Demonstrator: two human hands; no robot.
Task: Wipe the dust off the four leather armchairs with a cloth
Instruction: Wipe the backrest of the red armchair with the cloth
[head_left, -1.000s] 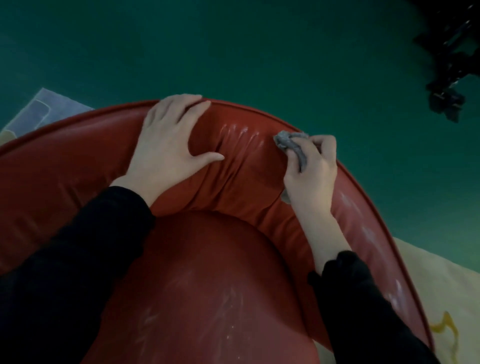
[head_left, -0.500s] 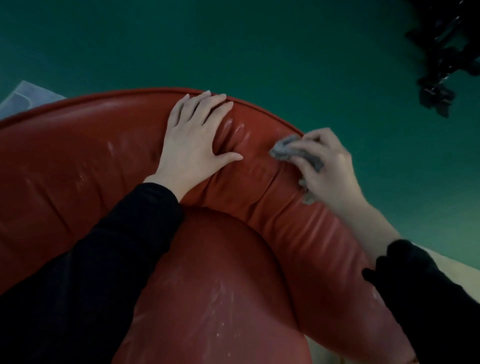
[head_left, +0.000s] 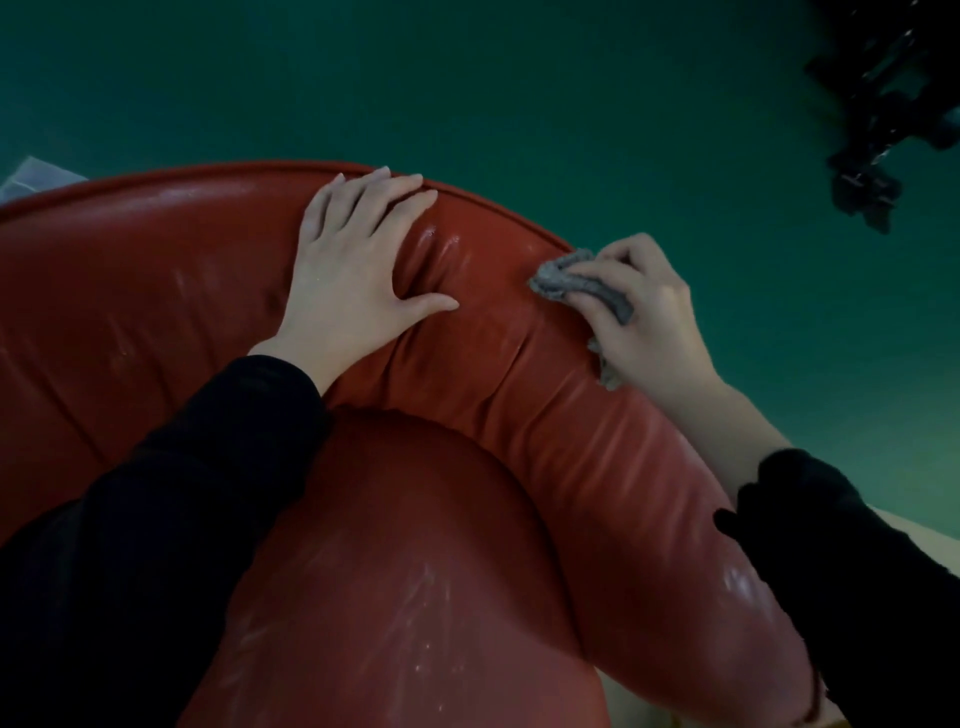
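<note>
Your left hand (head_left: 353, 280) lies flat on the top of the red leather armchair (head_left: 156, 322), on its curved backrest. The fingers are straight and close together and reach up to the piped rim, the thumb is spread out to the side, and the hand holds nothing. The leather bunches into deep folds just beside that thumb. Your right hand (head_left: 660, 327) is curled round a small grey cloth (head_left: 571, 285) and presses it against the upper edge of the backrest, further round the curve to the right. One crumpled end of the cloth sticks out past your fingertips toward the left hand, and another scrap shows under the heel of the hand. The two hands are near each other but apart, with a creased stretch of leather between them. The backrest wraps round the rounded seat cushion (head_left: 415, 571), which sits inside it and carries pale dusty streaks. Similar pale marks show on the backrest left of your left hand and low on the right side. Both arms wear black sleeves (head_left: 156, 519). Behind the chair is a dark green floor (head_left: 519, 78), and a black object (head_left: 893, 104) at the top right is too dim to make out.
</note>
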